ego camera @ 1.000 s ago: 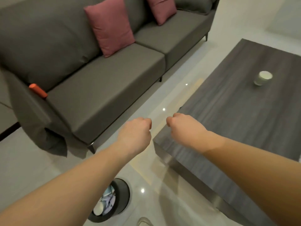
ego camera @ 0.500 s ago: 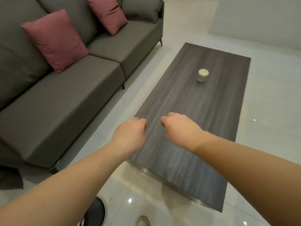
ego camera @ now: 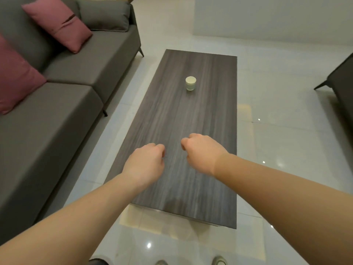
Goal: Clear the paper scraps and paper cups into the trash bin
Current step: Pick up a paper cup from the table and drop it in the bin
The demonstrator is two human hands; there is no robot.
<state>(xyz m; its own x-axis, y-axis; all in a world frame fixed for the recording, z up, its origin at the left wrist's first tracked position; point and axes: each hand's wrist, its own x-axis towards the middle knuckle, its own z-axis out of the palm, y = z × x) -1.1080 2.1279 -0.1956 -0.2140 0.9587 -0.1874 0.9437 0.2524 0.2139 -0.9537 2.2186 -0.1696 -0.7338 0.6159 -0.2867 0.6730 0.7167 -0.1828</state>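
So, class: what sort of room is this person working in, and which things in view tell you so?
Most likely a home living room: a grey sofa with pink cushions, and a low dark wooden coffee table on a glossy tiled floor.

I am seeing two bare forearms showing no sleeves, no watch, no bands and no rings; the left hand (ego camera: 145, 163) and the right hand (ego camera: 200, 153) are wearing no gloves. At the bottom edge the toes of two pale, light-coloured shoes (ego camera: 219, 261) are peeking in, their details too blurred for me to make out
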